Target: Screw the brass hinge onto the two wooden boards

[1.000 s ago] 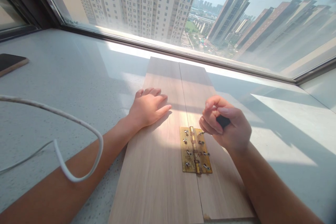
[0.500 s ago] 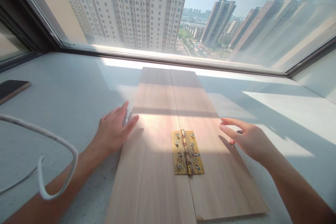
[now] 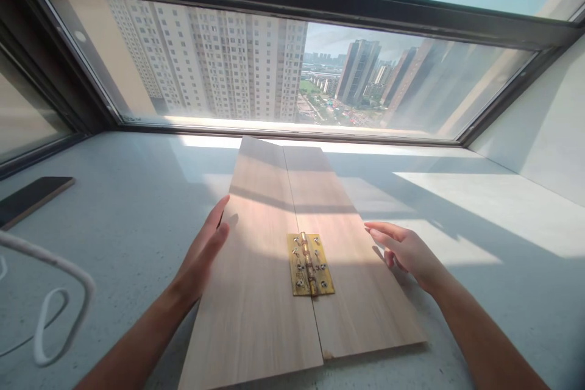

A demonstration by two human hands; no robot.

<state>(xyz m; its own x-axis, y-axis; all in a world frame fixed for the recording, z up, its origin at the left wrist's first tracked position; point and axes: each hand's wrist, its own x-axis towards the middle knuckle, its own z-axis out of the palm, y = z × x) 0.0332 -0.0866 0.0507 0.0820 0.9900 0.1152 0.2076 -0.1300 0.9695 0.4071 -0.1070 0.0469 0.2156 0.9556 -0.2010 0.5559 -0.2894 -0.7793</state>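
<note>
Two light wooden boards lie side by side, joined by a brass hinge [image 3: 311,264] with several screws in its leaves. The left board [image 3: 256,311] is tilted, its outer edge raised. My left hand [image 3: 201,256] grips that edge, thumb on top and the other fingers partly hidden beneath. At the outer edge of the right board [image 3: 365,298], my right hand [image 3: 406,253] touches with its fingertips; its fingers are bent and apart, holding nothing.
A dark phone [image 3: 34,198] lies on the white sill [image 3: 137,195] at the left, with a white cable [image 3: 82,292] in front of it. A dark-framed window [image 3: 292,134] runs behind the boards, and a white wall stands at the right.
The left board's outer edge has risen, and my left hand has closed on it. The view has tilted up, showing more of the window. My right hand stays by the right board's edge.
</note>
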